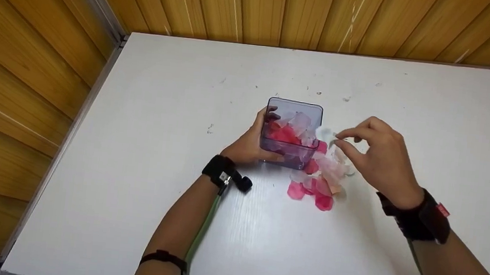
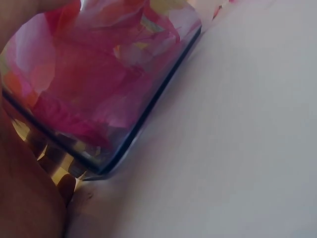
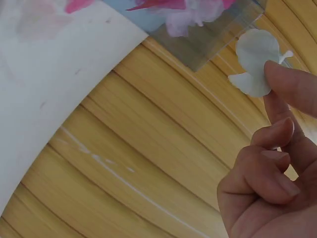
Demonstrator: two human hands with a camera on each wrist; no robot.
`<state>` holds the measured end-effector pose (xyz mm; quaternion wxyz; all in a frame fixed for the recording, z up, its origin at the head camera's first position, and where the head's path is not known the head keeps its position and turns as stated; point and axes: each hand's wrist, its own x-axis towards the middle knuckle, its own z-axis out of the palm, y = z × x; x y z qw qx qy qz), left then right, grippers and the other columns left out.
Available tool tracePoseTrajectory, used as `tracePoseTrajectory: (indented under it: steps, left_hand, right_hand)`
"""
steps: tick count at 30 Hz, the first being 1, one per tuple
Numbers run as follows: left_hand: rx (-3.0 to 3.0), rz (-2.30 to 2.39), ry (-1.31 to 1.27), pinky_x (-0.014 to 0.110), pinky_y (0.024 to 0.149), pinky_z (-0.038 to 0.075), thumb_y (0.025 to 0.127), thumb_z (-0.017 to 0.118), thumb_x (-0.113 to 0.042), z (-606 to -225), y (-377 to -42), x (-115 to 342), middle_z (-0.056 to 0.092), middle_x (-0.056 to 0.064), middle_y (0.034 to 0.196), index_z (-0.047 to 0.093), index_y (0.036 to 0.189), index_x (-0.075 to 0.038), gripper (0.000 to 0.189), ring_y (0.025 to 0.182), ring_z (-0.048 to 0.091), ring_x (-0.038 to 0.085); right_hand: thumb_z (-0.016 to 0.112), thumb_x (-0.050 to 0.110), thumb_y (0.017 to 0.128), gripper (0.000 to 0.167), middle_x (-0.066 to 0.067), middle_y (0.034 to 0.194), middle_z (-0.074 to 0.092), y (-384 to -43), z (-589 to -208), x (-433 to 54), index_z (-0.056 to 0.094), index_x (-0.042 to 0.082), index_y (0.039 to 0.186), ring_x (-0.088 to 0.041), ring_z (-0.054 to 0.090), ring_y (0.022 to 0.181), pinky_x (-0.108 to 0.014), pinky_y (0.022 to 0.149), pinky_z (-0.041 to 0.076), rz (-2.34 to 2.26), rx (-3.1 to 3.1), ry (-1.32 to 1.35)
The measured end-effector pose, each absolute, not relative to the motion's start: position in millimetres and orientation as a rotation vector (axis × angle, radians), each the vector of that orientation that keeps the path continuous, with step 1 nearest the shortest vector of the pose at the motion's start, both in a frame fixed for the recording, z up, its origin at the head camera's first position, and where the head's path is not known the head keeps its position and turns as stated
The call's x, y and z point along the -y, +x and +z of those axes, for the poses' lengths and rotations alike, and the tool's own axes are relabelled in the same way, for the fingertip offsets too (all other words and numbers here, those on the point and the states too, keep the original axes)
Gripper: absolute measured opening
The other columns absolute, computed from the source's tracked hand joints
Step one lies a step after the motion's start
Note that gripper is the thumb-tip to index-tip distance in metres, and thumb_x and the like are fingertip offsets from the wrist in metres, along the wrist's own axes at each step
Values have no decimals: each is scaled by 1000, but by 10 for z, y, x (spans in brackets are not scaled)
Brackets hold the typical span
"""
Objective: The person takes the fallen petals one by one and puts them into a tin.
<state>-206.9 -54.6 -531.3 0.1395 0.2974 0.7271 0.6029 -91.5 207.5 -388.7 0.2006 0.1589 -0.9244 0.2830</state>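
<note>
One thin, rounded white petal (image 1: 325,135) is what I have pinched between the right hand's (image 1: 380,157) thumb and forefinger, just beside a clear, purple-tinted, square-rimmed plastic box (image 1: 294,162). I see the left hand's (image 1: 249,144) fingers gripping that box. Red and pale petals (image 1: 285,134) lie inside; loose pink and peach petals (image 1: 323,187) lie beside it on the white bench (image 1: 147,123).

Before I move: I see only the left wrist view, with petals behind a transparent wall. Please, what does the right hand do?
Observer: The right hand pinches a white flower petal.
Operator: Is it already dropped inside?
Observer: No, the right wrist view shows it apart from the purple-tinted transparent box.
Operator: And does anything lie outside the box, toward that hand?
Observer: Yes, loose pink, peach and white petals lie on the white table.
</note>
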Motion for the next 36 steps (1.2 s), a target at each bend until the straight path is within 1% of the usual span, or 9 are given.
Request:
tracePoseTrajectory:
  steps: [4,7,13,16,22,28,31,34,36]
  left_hand:
    - [-2070,1763,867,34,119,31,70,96,-26,-5306,-2070,519,37,5,152,11,159,-24,123,140,39,15]
    - [-2067,1754,864,34,118,32,70,95,-27,-5310,-2070,514,37,4,151,9,160,-25,124,139,40,14]
    - [-2043,1760,879,36,117,34,71,95,-25,-5331,-2071,526,39,5,149,9,159,-27,123,136,43,16]
    - [-2040,1767,877,37,117,34,71,95,-24,-5333,-2074,534,38,5,150,9,159,-27,124,136,43,18]
    - [-2080,1733,869,33,120,30,71,96,-26,-5317,-2087,532,35,3,153,9,159,-26,124,141,39,14]
    - [-2077,1749,866,34,121,27,69,97,-16,-5320,-2096,544,34,7,154,10,160,-22,126,142,37,17]
    - [-2076,1756,874,33,121,27,68,96,-15,-5322,-2105,561,34,7,154,11,159,-22,125,142,38,17]
    - [-2095,1750,882,32,120,28,69,96,-20,-5326,-2106,584,36,4,153,12,158,-25,123,141,38,14]
    - [-2108,1742,881,32,120,28,69,96,-23,-5334,-2102,592,37,4,153,12,158,-25,122,141,39,14]
  right_hand:
    - [85,3,84,12,-11,81,58,-1147,-3869,-1832,81,0,95,-25,57,81,-33,69,42,830,2641,475]
    - [83,4,86,11,-12,82,58,-1314,-3903,-1692,81,1,97,-28,57,83,-39,72,42,850,2715,460]
    - [81,8,89,12,-14,85,60,-1515,-3974,-1518,81,2,99,-31,59,88,-41,72,46,804,2785,455]
    - [82,10,89,15,-14,85,60,-1571,-3984,-1519,81,1,101,-30,58,86,-40,71,45,807,2785,465]
    - [77,12,93,15,-16,87,64,-1588,-3928,-1839,81,0,102,-28,54,84,-38,72,37,948,2723,441]
    - [74,9,95,15,-19,89,64,-1507,-4108,-2372,79,-2,105,-29,51,81,-40,69,36,840,2814,279]
    - [74,5,94,18,-21,92,61,-1494,-4294,-2541,78,0,111,-33,53,82,-42,68,39,760,2941,291]
    - [73,0,93,28,-21,97,59,-1526,-4478,-2651,75,3,121,-35,54,89,-43,71,42,712,3038,362]
    - [72,-1,93,34,-19,98,57,-1565,-4577,-2697,73,6,126,-33,53,92,-42,74,42,697,3085,415]
